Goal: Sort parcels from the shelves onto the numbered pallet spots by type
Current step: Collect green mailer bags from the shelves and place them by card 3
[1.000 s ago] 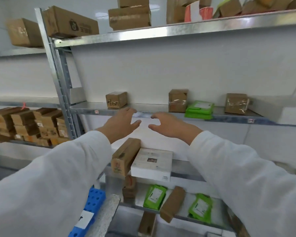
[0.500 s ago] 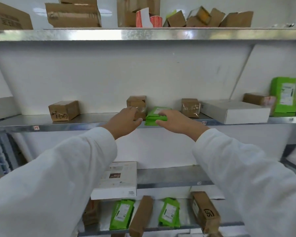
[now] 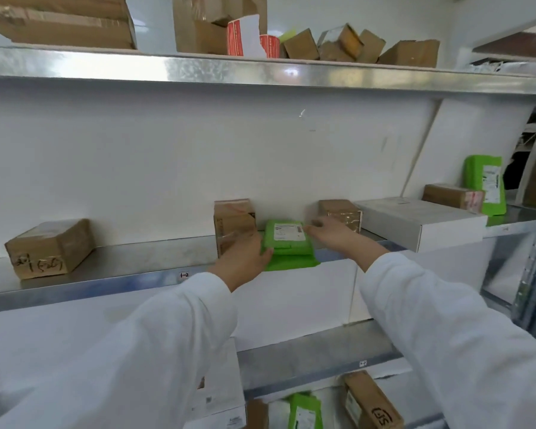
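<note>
Two flat green mailer bags (image 3: 288, 246) lie stacked at the front edge of the middle metal shelf (image 3: 130, 270), the top one showing a white label. My left hand (image 3: 245, 258) grips the stack's left edge. My right hand (image 3: 331, 232) holds its right far corner, fingers over the top bag. A taped brown box (image 3: 232, 221) stands just left of the stack, partly behind my left hand. Another small brown box (image 3: 341, 213) sits behind my right hand.
On the same shelf are a brown box (image 3: 48, 247) at left, a long white box (image 3: 421, 222), a brown box (image 3: 452, 196) and an upright green bag (image 3: 486, 187) at right. Cardboard boxes (image 3: 62, 23) crowd the top shelf. More parcels (image 3: 372, 400) lie below.
My view swung right along the shelf and closed in. Both hands, spread in the air a second ago, reached the green bags and now hold the stack at its two sides.
</note>
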### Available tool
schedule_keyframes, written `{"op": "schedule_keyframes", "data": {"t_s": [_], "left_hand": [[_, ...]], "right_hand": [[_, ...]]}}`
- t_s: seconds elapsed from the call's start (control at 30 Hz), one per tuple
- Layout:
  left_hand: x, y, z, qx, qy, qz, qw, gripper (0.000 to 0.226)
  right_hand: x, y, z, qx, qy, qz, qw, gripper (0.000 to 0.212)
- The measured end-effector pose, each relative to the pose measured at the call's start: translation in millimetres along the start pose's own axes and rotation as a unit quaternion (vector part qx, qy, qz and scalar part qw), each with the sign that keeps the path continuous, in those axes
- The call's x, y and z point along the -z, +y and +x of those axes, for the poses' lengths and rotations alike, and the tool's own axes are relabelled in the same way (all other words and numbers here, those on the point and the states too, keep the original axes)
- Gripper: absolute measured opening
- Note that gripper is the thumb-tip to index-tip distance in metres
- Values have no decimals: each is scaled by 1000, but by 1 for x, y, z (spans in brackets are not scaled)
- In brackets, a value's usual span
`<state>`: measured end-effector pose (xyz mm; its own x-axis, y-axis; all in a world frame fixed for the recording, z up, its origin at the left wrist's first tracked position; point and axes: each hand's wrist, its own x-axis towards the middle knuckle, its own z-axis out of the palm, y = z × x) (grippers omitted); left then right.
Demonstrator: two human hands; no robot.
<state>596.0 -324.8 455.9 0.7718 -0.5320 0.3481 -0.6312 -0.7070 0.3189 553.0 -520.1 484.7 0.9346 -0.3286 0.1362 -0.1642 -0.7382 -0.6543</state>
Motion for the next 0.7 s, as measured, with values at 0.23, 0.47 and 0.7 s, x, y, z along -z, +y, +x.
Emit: {"op": "schedule_keyframes", "data": {"t_s": [0.23, 0.47, 0.7], "left_hand": [[-35, -9, 18, 11, 2, -68, 998, 35], [-51, -5, 34, 77, 38, -151, 985, 42], [-53, 13, 43, 228, 83, -239, 940, 26]], "right_hand": [[-29, 12, 20, -25, -30, 44, 998, 33], [-33, 16, 29, -11, -47, 116, 992, 36], [-31, 30, 26, -68, -93, 225, 968, 37]]}}
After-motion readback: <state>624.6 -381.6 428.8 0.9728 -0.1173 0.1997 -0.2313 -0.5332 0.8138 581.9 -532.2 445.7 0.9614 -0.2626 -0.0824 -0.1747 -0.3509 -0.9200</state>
